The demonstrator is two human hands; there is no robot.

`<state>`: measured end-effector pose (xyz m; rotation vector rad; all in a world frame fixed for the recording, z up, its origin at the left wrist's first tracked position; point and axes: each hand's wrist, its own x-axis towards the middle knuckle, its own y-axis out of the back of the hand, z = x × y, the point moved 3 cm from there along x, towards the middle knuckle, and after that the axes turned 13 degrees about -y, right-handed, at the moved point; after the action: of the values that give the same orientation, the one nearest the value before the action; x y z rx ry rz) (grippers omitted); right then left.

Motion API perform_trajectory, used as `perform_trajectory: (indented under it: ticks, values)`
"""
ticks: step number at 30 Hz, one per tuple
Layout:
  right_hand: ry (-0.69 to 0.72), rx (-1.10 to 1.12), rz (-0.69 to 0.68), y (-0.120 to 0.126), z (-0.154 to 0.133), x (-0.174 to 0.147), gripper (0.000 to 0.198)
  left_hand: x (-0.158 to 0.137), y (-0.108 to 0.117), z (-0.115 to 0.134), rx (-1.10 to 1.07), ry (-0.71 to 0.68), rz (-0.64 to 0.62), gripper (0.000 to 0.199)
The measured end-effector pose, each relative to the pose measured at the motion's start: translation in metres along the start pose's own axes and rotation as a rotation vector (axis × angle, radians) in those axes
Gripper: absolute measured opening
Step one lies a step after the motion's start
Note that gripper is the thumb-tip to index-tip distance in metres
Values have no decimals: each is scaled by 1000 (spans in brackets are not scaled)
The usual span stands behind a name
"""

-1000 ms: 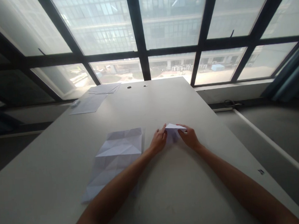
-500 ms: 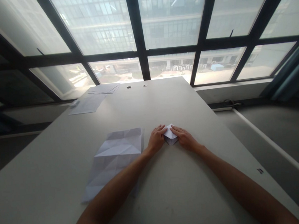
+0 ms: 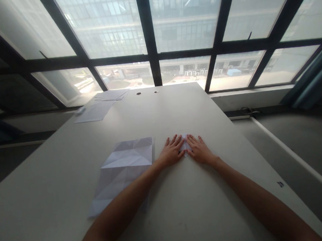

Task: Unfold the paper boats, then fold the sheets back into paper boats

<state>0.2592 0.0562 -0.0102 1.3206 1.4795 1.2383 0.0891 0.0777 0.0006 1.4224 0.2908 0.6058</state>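
Note:
A small piece of folded white paper [image 3: 185,145] lies on the table, mostly covered by my hands. My left hand [image 3: 172,151] presses on its left side, palm down with the fingers spread. On the right side my right hand [image 3: 199,150] lies flat in the same way, its fingers stretched out. Only a narrow middle strip of the folded paper shows between the two hands. Left of my left hand is a larger creased sheet of paper [image 3: 127,156], partly hidden under my left forearm.
Several loose white sheets [image 3: 94,111] lie at the table's far left corner. Two round holes, one a cable hole [image 3: 138,93], sit near the far edge of the white table [image 3: 160,117]. A small dark mark [image 3: 280,184] is near the right edge. Windows stand beyond.
Both hands have gone from holding the folded paper's sides to lying flat over it with fingers spread. The paper, which stood partly raised, now looks flatter. The creased sheet stays put.

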Motion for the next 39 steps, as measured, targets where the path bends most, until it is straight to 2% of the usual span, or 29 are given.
perform_trajectory:
  ticks: [5, 10, 14, 19, 21, 26, 30, 32, 34, 37, 39]
  values:
    - [-109, 12, 32, -2, 4, 1, 60, -1, 6, 4, -22, -11, 35, 58]
    - [36, 71, -37, 3, 5, 0, 60, -1, 12, 7, -22, 28, 119, 49]
    - [114, 87, -52, 7, 6, -3, 63, -1, 7, 6, -49, -33, 53, 63]
    - [118, 58, -21, 2, 5, -4, 67, -2, 3, 2, -52, -23, 12, 71]
    - [42, 36, 7, -1, 6, -1, 62, -2, 2, 1, -46, -22, -5, 72]
    - [-302, 34, 158, -4, 27, 5, 56, -2, 4, 1, -44, -33, -33, 74]
    - [-398, 97, 267, 2, 40, 7, 55, -1, 3, 1, -52, -32, -43, 77]
    - [-366, 152, 286, 6, 38, 7, 54, -1, 2, 1, -52, -29, -39, 78]
    - [-255, 207, 261, 9, 27, 7, 55, -1, 2, 1, -51, -27, -27, 78]
    - [-29, 224, 151, 7, 5, 2, 58, -1, 0, 1, -46, -23, 2, 70]
    - [70, 184, 73, 4, -7, -2, 61, -1, -1, 1, -48, -16, 16, 59]
